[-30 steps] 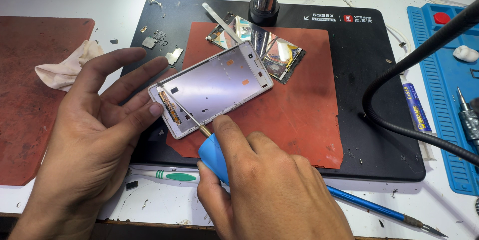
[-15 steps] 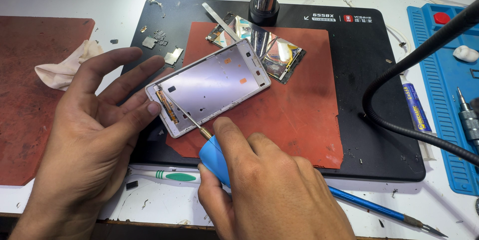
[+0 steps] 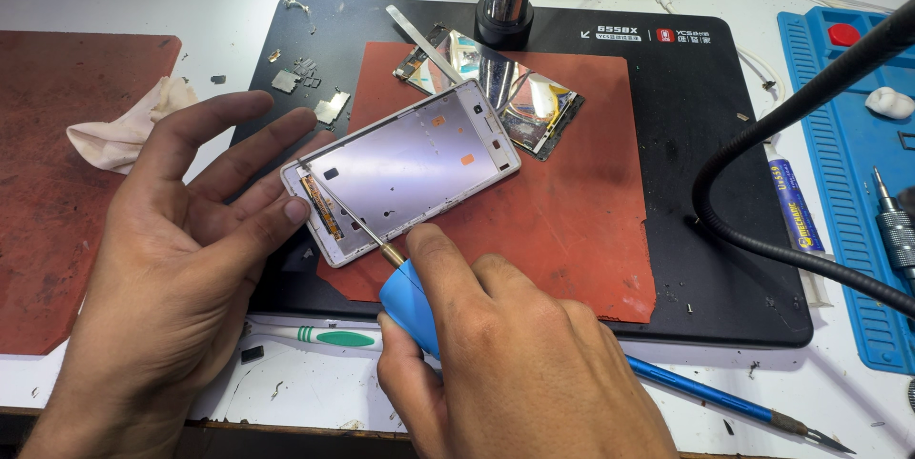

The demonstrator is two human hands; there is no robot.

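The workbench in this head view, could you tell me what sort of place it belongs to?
Most likely a phone repair bench: an opened phone frame on a black work mat, a blue-handled screwdriver in the right hand, and a glue tube.

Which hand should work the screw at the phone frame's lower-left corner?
Right, probably. The right hand grips the blue-handled screwdriver, its tip already inside the phone frame near that corner. The left hand only steadies the frame's edge with its fingertips.

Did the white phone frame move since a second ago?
Yes. The phone frame turned slightly: its left end slid left, off the red mat edge, toward the left hand.
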